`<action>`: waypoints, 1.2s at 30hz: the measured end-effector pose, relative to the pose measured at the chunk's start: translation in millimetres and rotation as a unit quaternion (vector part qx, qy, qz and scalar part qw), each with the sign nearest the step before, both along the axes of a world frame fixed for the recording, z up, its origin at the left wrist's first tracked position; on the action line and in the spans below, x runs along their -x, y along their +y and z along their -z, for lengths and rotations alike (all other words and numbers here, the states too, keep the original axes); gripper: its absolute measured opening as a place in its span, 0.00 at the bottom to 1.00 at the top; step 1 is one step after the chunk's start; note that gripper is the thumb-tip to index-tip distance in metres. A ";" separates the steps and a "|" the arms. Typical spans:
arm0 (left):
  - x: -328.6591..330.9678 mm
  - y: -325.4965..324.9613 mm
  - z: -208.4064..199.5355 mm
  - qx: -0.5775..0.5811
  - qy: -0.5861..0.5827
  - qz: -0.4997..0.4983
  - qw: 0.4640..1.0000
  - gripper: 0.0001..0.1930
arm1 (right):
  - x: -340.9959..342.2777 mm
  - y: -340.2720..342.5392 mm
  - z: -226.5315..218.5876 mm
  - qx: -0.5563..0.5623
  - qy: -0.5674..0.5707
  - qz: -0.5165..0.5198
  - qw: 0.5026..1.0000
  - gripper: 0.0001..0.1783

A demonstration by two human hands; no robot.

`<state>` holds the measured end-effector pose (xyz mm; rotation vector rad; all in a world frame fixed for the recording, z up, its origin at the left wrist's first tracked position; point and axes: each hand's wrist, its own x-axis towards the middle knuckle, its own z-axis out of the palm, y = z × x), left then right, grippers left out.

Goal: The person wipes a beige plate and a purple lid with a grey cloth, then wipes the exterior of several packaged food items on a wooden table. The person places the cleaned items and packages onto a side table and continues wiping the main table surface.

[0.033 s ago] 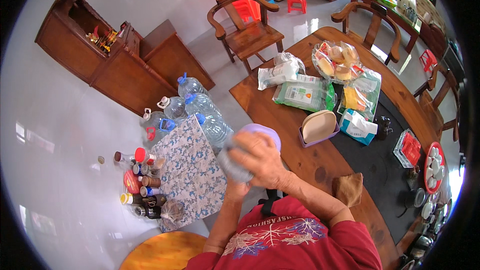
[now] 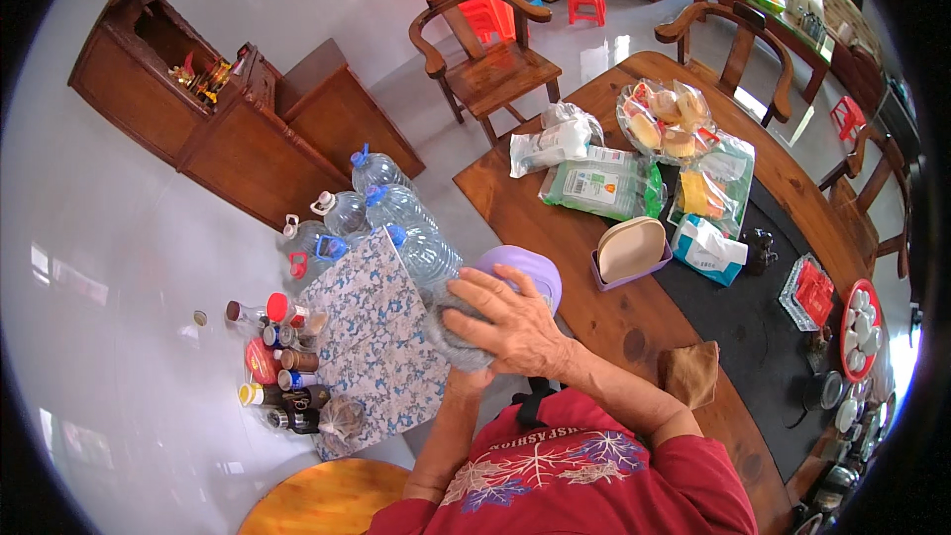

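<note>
A grey, rounded, soft-looking thing (image 2: 448,335) is between my two hands in front of my chest; its exact kind I cannot make out. My right hand (image 2: 510,322) lies over it from the right, fingers bent across its top and side. From below, my left hand (image 2: 471,377) supports it, its fingers mostly hidden behind it. Just beyond the right fingertips is a smooth purple rounded piece (image 2: 535,269), partly covered by that hand, near the table's left edge. Whether it touches my hands I cannot tell.
The wooden table (image 2: 609,332) holds a purple box with beige pieces (image 2: 634,256), a green packet (image 2: 599,183), a tissue pack (image 2: 705,253), packaged buns (image 2: 669,119) and a brown cloth (image 2: 688,376). At left, large water bottles (image 2: 406,213) adjoin a flower-patterned surface (image 2: 371,347).
My right hand, blurred before, now shows sharply, with its fingers spread farther over the grey thing. The grey thing has shifted slightly left, and more of the purple piece shows.
</note>
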<state>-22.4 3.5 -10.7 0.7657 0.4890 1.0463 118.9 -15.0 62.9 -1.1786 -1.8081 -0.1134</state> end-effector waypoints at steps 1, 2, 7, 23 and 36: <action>1.6 2.0 7.1 -0.100 0.052 -0.007 0.994 0.31 | -1.8 3.7 -4.7 -0.003 -0.009 -0.001 1.000 0.29; -0.7 4.6 -0.3 -0.021 0.010 0.013 1.000 0.30 | -4.8 8.9 -8.3 -0.011 -0.022 -0.004 1.000 0.29; -9.7 10.2 -26.1 0.040 0.003 0.038 0.998 0.32 | -39.8 31.4 25.5 0.117 0.380 0.058 0.916 0.22; -29.1 12.1 -42.4 0.090 -0.089 0.090 0.988 0.28 | -39.1 28.0 28.0 0.109 0.249 0.083 0.959 0.31; -16.4 9.6 -25.1 0.095 -0.033 0.069 0.992 0.26 | -12.4 15.2 -7.2 0.018 0.026 0.045 0.998 0.29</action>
